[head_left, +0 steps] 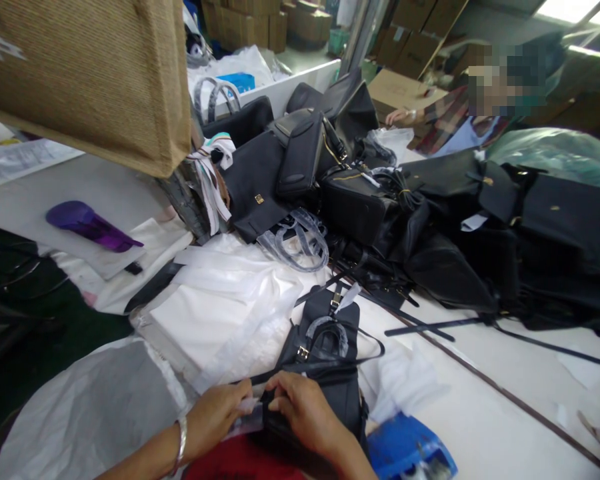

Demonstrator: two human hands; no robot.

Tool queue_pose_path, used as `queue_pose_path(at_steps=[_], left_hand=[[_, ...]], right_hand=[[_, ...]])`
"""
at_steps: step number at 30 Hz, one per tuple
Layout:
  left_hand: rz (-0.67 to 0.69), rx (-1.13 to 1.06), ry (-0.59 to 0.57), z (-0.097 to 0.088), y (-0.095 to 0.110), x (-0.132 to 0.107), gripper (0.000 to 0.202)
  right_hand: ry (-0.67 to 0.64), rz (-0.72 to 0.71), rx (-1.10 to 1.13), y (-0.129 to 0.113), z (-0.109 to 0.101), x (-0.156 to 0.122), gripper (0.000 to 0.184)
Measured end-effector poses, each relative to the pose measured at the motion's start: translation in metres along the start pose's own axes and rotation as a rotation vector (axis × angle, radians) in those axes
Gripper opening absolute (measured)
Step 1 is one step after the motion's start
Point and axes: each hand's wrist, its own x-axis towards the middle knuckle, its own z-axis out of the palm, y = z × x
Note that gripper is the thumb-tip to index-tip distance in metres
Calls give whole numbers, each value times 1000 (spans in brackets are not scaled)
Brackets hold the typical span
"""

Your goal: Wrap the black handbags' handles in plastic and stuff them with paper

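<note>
Fingers (283, 383) on black backpack (337, 390); white lettering (3, 47) cut off on burlap bag (95, 93)

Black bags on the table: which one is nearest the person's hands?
The front bag, right at the right hand; the other black bags lie heaped farther back.

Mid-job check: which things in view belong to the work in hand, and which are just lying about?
Apparently in the job:
black backpack, the left hand and right hand at its near end
clear plastic by the left hand

Apparently lying about:
purple item
blue item
heap of black bags, untouched by either hand
</note>
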Motion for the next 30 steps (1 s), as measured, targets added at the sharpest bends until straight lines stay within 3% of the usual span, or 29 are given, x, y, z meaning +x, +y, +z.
queue_pose_path(at_steps=[10, 16, 19, 21, 25, 30], left_hand=[[76, 11, 4, -3, 10, 10, 23], [4, 25, 78, 1, 11, 15, 19], [6, -38, 108, 4, 12, 17, 19], [23, -134, 85, 3, 8, 22, 23], [-79, -283, 96, -4, -17, 42, 31], [-127, -202, 90, -3, -38, 69, 42]], right_hand=[[-75, 16, 76, -8, 1, 8, 27], [-19, 2, 1, -9, -2, 16, 31], [-2, 31, -102, -5, 1, 14, 17], [-12, 44, -162, -2, 4, 10, 7], [-42, 1, -196, -1, 5, 0, 7], [10, 85, -221, 0, -7, 3, 7]])
